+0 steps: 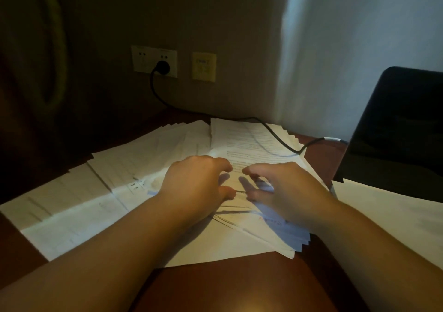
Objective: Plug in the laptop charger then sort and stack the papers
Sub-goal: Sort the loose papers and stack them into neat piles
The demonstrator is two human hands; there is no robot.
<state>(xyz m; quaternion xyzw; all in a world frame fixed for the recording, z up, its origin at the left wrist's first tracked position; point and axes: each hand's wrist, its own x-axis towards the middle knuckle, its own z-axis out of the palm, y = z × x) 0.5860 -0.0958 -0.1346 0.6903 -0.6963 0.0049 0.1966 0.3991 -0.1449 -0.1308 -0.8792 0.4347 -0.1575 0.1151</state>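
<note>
Step in hand: I judge the charger step done and the paper sorting under way.
Charger plug (162,66): I see it seated in the right-hand wall socket (165,63).
Cable (275,133): it runs down the wall and across the far sheets toward the laptop (398,124) at the right; the join at the laptop is hidden from me.
Papers (148,165): fanned loosely over the wooden desk (230,285), one spread to the left, one in the middle under my hands, a further sheet (393,211) lying against the laptop's base.
Left hand (199,184): fingers curled, thumb and fingertips seeming to nip a thin sheet edge; blur leaves me unsure.
Right hand (282,189): fingers bent and spread, tips on the middle fan; I cannot tell whether it pinches a sheet or only presses.
Next move: I think it calls for drawing the fans together and squaring the edges into one stack, minding the cable lying over the far sheets.
Writing: printed lines and a small red mark near my right wrist, all too dim and blurred to read.
Brands: none legible.
</note>
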